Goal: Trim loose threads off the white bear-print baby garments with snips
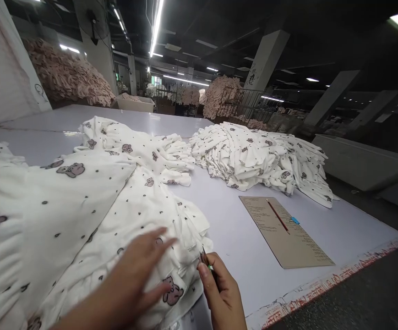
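A white fleecy garment [112, 183] with dark dots and mauve bear prints lies spread over the left of the table, its ruffled edges bunched in folds. Over its near part, my left hand [135, 268] is slightly blurred, fingers spread and holding nothing; whether it touches the cloth I cannot tell. Beside the garment's right edge, my right hand [222, 291] is closed around thread snips [204, 257]. Their dark pointed tips stick up past my thumb and forefinger, with a bit of green showing. My fingers hide the rest of the snips.
A heap of matching garments [247, 153] sits farther back on the table [226, 215]. To the right lies a cardboard sheet [270, 243] with writing, a pencil [277, 216] and a blue clip [294, 220]. Past the table's right edge stands a pale bin [360, 162].
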`<state>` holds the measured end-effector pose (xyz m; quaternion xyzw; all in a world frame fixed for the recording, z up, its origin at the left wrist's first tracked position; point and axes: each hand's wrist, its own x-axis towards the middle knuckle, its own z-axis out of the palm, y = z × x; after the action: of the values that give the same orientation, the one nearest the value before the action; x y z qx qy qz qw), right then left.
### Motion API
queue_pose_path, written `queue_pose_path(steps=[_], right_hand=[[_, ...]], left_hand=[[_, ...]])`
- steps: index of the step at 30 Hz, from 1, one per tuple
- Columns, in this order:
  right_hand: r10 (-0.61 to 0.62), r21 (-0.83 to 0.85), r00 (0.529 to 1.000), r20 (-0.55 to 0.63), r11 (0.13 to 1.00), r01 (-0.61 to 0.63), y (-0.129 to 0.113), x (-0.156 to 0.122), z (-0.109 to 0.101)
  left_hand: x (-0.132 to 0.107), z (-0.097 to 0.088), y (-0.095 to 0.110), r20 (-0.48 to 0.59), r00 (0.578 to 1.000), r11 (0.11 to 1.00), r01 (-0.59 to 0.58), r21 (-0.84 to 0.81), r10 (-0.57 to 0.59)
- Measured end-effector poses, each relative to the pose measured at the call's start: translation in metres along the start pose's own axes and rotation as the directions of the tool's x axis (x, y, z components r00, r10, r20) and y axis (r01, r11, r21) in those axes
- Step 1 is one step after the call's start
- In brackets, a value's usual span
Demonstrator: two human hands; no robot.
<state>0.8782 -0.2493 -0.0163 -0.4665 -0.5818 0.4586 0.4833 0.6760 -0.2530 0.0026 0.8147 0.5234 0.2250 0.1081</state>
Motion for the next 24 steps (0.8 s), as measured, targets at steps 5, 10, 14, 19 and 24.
queue_pose_path(steps=[5,10,14,19,24], right_hand=[[0.009,0.001,0.995,-0.096,1.000,-0.009,0.009,-0.006,-0.007],[0.080,0.041,0.988,-0.131,0.996,-0.075,0.023,-0.008,-0.017],[0.028,0.126,0.992,-0.124,0.992,-0.013,0.021,-0.004,0.003],[-0.169,-0.023,0.986,-0.011,0.985,0.168,0.014,0.011,0.041],[-0.214,-0.190,0.972,0.100,0.955,0.230,0.014,0.030,0.049]], left_hand=[[0.040,0.036,0.020,0.178,0.979,0.994,0.106,-0.025,-0.100],[0.027,-0.015,0.012,0.216,0.954,0.928,0.262,-0.265,-0.207],[0.012,-0.045,0.016,0.292,0.915,0.613,0.404,-0.679,-0.280],[0.004,-0.046,0.023,-0.112,0.943,0.710,0.155,-0.687,-0.314],[-0.004,-0.066,0.002,-0.264,0.823,0.630,0.141,-0.763,-0.504]])
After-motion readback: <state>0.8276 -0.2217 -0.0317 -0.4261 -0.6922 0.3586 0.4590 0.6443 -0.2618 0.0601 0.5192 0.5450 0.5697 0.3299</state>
